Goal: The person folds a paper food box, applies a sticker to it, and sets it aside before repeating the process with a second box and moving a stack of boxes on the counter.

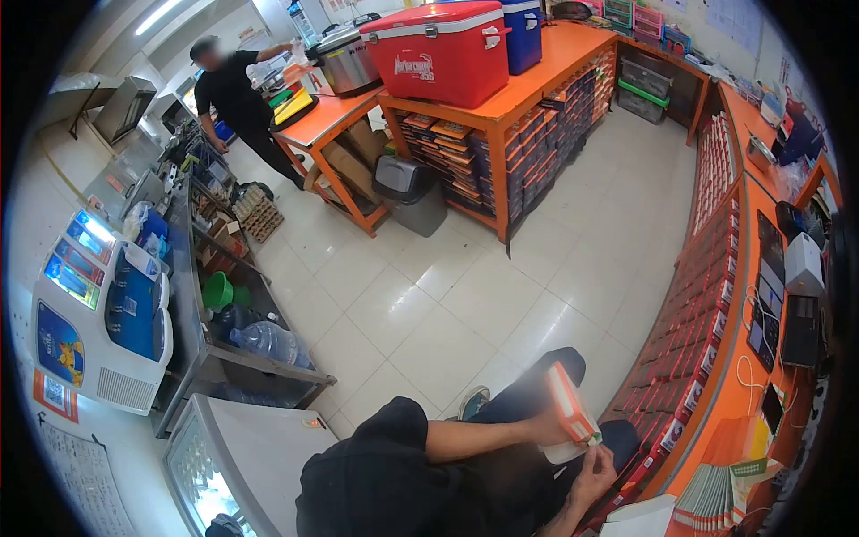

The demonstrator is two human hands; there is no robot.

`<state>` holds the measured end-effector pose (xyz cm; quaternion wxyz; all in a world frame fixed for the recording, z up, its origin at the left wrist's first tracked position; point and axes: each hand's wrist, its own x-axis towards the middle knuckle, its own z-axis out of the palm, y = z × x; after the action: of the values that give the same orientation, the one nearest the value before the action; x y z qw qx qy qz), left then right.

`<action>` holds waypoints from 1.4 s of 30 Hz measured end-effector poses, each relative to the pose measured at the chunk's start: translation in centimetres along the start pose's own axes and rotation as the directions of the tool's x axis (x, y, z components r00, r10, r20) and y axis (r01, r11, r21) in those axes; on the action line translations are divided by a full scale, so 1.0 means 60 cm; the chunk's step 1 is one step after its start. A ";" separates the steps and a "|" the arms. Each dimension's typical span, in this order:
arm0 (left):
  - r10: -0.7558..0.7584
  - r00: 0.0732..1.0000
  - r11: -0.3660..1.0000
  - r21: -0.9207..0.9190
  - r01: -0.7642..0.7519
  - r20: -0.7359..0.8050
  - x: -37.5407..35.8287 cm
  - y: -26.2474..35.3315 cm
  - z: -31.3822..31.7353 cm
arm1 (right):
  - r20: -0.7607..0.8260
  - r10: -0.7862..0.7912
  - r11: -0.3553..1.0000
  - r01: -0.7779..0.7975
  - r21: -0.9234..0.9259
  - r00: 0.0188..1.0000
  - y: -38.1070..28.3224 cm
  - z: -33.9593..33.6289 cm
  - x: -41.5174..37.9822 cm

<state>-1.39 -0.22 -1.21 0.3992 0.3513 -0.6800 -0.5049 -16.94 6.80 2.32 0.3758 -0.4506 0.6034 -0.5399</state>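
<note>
Head view. I have the left hand (548, 429) reaching across from the dark-sleeved torso. Its fingers are closed around an orange-and-white rectangular bundle (569, 399), which is held tilted above the lap; I cannot tell if it is a box or a stack. A small green piece (594, 438) shows at the bundle's lower end.

Right hand (594, 475): it comes up from the bottom edge, thumb and fingers drawn together just below the green piece. I cannot tell if they have hold of it.

Surroundings: to the right of the hands runs a long orange desk (701, 431). On its near end I note a fanned set of pale, green-edged paper pieces (707, 495), with white paper (637, 517) nearer the right hand. Farther along lie a black phone-like slab (772, 409) and a white cable (744, 369). Red boxes (673, 358) are stacked below the desk.

Across the tiled floor (429, 313), a red cooler with a white lid (436, 61) stands on an orange table (553, 45). Upper left, a person in black (240, 97) stands with one arm stretched toward a silver cooker (349, 63).
</note>
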 end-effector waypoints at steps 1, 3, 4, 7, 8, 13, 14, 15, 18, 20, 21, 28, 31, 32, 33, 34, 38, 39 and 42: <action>0.164 0.981 0.976 0.163 -0.147 -0.100 0.003 -0.003 0.005 | -0.003 -0.001 1.000 0.001 -0.002 1.000 0.005 0.001 -0.001; 0.043 0.996 0.994 0.101 -0.035 -0.074 0.001 -0.017 0.015 | -0.125 0.164 0.978 -0.145 0.148 0.979 0.010 0.005 -0.005; 0.165 0.980 0.961 0.241 -0.136 -0.108 0.003 -0.018 0.018 | -0.125 0.162 0.979 -0.143 0.146 0.979 0.007 0.006 -0.005; 0.245 0.967 0.942 0.252 -0.219 -0.073 -0.005 -0.021 0.016 | -0.148 -0.040 0.999 0.040 -0.005 0.988 -0.006 0.011 -0.006; 0.229 0.972 0.956 0.198 -0.214 -0.056 -0.009 -0.021 0.017 | -0.120 -0.073 0.995 0.064 -0.078 0.990 -0.012 0.011 -0.006; 0.187 0.982 0.981 -0.058 -0.185 0.031 -0.003 0.011 0.011 | -0.103 -0.159 0.972 0.137 -0.190 0.982 -0.046 0.031 -0.011; 0.182 0.982 0.979 -0.108 -0.176 0.049 0.000 0.019 0.011 | -0.131 -0.222 0.945 0.180 -0.272 0.966 -0.047 0.035 -0.012; 0.177 0.982 0.973 -0.159 -0.165 0.069 0.003 0.028 0.012 | -0.154 -0.285 0.910 0.216 -0.355 0.946 -0.046 0.038 -0.011; 0.156 0.978 0.945 -0.310 -0.107 0.139 0.001 0.057 0.017 | -0.080 -0.280 0.851 0.209 -0.482 0.957 -0.015 0.011 -0.004; 0.109 0.967 0.959 -0.281 -0.041 0.230 -0.008 0.082 0.022 | -0.018 -0.233 0.877 0.203 -0.436 0.972 0.035 -0.020 0.000; 0.069 0.955 0.980 -0.198 -0.011 0.287 -0.011 0.099 0.024 | -0.027 -0.174 0.900 0.148 -0.410 0.984 0.061 -0.029 -0.002; 0.231 0.968 0.963 0.165 -0.212 -0.101 0.054 0.198 -0.064 | 0.288 0.138 0.948 -0.043 -0.315 0.948 0.074 -0.115 -0.018; 0.028 0.983 0.987 -0.158 0.001 0.182 0.071 0.139 -0.061 | 0.504 0.097 0.952 0.068 -0.298 0.858 -0.013 -0.116 -0.001; -0.085 0.979 0.986 -0.127 0.110 0.186 0.069 0.125 -0.057 | 0.662 0.122 0.953 0.099 -0.286 0.739 -0.042 -0.117 0.014; -0.206 0.961 0.969 -0.096 0.226 0.184 0.066 0.129 -0.059 | 0.662 0.117 0.953 0.104 -0.284 0.741 -0.041 -0.113 0.020; -0.202 0.961 0.959 -0.162 0.233 0.187 0.063 0.135 -0.060 | 0.497 0.083 0.994 -0.109 0.025 0.864 -0.034 -0.108 0.022; -0.106 0.982 0.960 -0.241 0.141 0.155 0.041 0.120 -0.022 | 0.021 -0.025 0.953 0.017 0.303 0.999 -0.034 -0.036 0.027; -0.162 0.965 0.863 -0.446 0.239 0.205 0.041 0.116 -0.021 | -0.019 -0.067 0.968 0.070 0.239 0.998 -0.038 -0.028 0.029; -0.282 0.879 0.486 -0.733 0.476 0.383 0.048 0.112 -0.033 | 0.073 -0.154 0.969 0.136 0.208 0.985 -0.043 -0.030 0.040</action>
<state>-1.39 -1.91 6.15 0.3178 0.2154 -0.3159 -0.8677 -19.03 5.06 5.22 0.4053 -0.4766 0.4937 -0.6041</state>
